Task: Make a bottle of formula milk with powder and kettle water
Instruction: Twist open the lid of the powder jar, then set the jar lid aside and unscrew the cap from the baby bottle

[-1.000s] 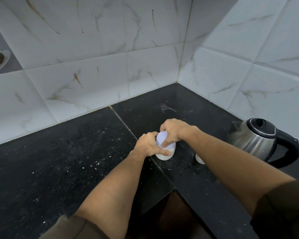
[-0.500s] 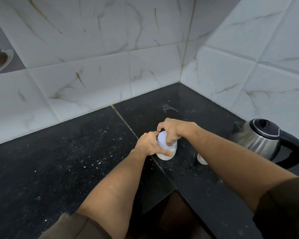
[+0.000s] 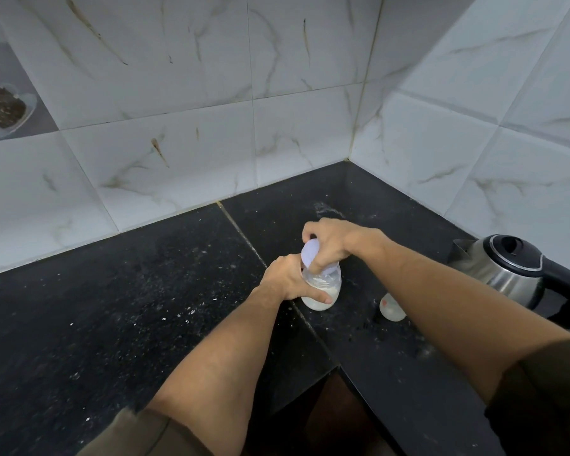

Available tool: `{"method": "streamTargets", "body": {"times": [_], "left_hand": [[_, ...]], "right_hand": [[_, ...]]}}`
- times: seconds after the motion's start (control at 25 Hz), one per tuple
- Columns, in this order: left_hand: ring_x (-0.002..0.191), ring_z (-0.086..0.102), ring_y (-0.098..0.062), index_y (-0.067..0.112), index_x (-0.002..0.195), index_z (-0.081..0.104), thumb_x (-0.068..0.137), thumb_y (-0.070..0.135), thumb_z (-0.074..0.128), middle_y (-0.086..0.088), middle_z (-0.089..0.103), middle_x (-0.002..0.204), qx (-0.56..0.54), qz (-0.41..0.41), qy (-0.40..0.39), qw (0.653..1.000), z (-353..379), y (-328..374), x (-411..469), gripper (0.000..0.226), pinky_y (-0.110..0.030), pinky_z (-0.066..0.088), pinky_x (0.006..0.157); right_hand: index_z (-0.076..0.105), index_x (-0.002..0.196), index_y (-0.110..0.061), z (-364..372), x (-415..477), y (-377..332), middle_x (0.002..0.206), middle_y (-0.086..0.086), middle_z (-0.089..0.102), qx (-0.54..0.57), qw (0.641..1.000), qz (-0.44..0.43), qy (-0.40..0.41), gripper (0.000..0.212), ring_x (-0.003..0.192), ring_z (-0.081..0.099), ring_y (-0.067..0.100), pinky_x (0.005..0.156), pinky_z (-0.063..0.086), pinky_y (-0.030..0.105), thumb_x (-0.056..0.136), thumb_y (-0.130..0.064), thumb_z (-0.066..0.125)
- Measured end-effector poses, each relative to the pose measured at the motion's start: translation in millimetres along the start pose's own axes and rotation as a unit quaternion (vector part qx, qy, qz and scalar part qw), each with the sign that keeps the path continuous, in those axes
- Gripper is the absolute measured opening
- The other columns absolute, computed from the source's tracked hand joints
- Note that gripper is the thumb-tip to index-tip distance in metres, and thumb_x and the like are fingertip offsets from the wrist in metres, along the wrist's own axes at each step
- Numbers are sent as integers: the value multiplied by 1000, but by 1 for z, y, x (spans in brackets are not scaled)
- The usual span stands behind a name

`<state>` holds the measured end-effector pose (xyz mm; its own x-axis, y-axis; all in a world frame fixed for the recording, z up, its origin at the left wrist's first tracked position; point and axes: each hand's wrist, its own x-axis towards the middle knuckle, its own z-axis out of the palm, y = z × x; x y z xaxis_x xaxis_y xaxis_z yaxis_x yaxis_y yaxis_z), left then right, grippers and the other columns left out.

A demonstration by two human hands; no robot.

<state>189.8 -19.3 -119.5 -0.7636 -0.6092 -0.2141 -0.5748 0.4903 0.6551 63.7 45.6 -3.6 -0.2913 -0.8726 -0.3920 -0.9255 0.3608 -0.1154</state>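
Nearest the camera, two bare forearms reach out from olive sleeves over the black speckled counter (image 3: 112, 324), which steps down at an open notch below them. Just beyond, the left hand (image 3: 285, 279) wraps the clear bottle (image 3: 323, 291), fingers closed round its side, pinning it upright on the counter beside the joint line; white milky liquid fills its lower part. Over the bottle's mouth the right hand (image 3: 329, 243) pinches a pale lilac disc-shaped cap (image 3: 311, 253), fingertips clamped on its rim, and the cap stands tilted, its flat face turned toward the camera, its lower edge near the neck; whether it touches the threads I cannot tell. The step appears to be fitting or freeing this cap. To do it well, I judge the cap should be levelled square over the neck before any turn, so the threads do not cross, with the left hand gripping low and firm so the bottle neither spins nor tips its liquid. Right of the bottle, partly behind the right forearm, sits a small clear dome (image 3: 390, 307), likely a cover. Farther right stands the steel kettle (image 3: 507, 274), lid shut, black handle outward, clear of both hands, with marbled tiles (image 3: 178, 143) closing the corner behind.
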Motion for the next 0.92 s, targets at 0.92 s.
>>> {"method": "streamTargets", "body": {"times": [0.92], "left_hand": [[108, 67, -22, 26, 127, 69, 99, 76, 16, 1, 74, 113, 59, -29, 138, 988, -51, -29, 50, 79, -40, 49, 93]], "right_hand": [[76, 95, -18, 50, 104, 59, 123, 8, 71, 73, 996, 37, 21, 19, 108, 67, 28, 98, 58, 41, 81, -24, 88]]}}
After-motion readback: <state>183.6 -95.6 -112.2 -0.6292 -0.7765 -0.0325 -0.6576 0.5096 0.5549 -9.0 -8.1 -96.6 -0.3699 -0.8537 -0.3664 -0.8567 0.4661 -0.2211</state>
